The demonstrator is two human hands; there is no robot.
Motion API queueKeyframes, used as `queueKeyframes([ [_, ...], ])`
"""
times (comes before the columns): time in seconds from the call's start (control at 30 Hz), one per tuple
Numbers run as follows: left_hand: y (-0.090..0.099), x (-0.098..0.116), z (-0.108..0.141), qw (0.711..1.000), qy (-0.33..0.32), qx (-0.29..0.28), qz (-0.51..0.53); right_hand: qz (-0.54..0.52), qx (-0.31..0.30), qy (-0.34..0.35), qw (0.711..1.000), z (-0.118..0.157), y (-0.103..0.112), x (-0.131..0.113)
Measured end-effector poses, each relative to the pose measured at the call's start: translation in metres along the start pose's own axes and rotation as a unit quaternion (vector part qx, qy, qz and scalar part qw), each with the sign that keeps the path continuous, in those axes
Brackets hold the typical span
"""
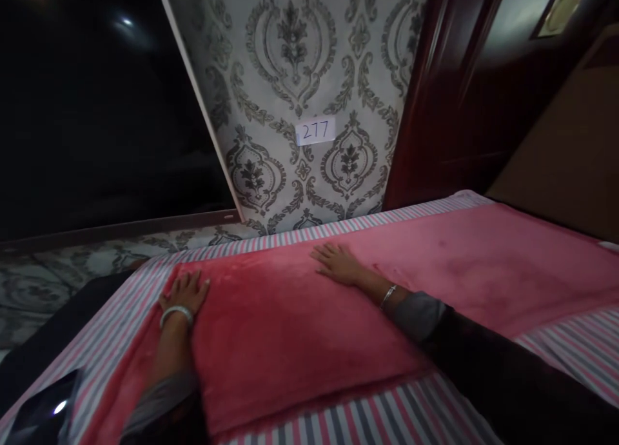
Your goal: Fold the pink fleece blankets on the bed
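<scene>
A red-pink plush blanket (pixel 290 322) lies spread over a striped cloth (pixel 382 416) of pink, grey and white. On the blanket's left edge, near its far left corner, rests my left hand (pixel 186 295), fingers spread, a pale bangle at the wrist. My right hand (pixel 337 263) lies flat near the blanket's far edge, fingers apart, with a thin silvery bracelet behind it. Neither hand grips anything. The blanket's right part looks lighter pink, and its near edge shows layers.
A large dark screen (pixel 97 109) stands at the left. Behind are patterned wallpaper (pixel 294 51), a paper label (pixel 315 131) reading 277 and a dark red door (pixel 464 97). A dark shiny device (pixel 43 409) lies at the lower left.
</scene>
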State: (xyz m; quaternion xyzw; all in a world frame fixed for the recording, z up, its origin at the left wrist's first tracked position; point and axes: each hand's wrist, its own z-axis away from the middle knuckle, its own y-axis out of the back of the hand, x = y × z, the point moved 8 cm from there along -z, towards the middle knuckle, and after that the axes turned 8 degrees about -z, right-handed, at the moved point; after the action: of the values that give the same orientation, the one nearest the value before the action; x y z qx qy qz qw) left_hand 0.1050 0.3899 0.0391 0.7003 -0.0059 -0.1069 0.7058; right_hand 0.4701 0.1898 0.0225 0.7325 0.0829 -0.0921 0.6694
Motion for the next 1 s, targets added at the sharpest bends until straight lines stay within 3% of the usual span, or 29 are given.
queueKeyframes([
  [0.2,-0.002,-0.002,-0.007,1.000,-0.011,0.014,0.013,0.033,0.013,-0.231,0.972,0.073,0.038,0.159],
  [0.27,-0.003,-0.002,-0.009,1.000,-0.010,0.013,0.011,0.042,0.023,-0.323,0.945,0.096,0.054,0.183],
  [0.33,-0.001,-0.001,-0.008,1.000,-0.006,0.018,0.007,0.045,0.034,-0.348,0.936,0.101,0.064,0.176],
  [0.4,0.005,0.002,0.000,1.000,0.000,0.024,0.001,0.037,0.036,-0.284,0.957,0.084,0.061,0.138],
  [0.5,0.014,0.007,0.018,1.000,0.006,0.016,-0.006,0.006,0.026,-0.125,0.992,0.049,0.038,0.052],
  [0.7,0.013,0.001,0.030,0.999,0.018,0.015,0.023,-0.064,-0.029,0.093,0.993,0.010,-0.019,-0.106],
  [0.87,-0.001,-0.006,0.021,0.999,0.016,0.022,0.034,-0.094,-0.045,0.153,0.983,-0.045,-0.032,-0.204],
  [1.0,-0.010,-0.007,0.015,0.998,0.009,0.031,0.046,-0.103,-0.037,0.125,0.986,-0.108,-0.043,-0.247],
])
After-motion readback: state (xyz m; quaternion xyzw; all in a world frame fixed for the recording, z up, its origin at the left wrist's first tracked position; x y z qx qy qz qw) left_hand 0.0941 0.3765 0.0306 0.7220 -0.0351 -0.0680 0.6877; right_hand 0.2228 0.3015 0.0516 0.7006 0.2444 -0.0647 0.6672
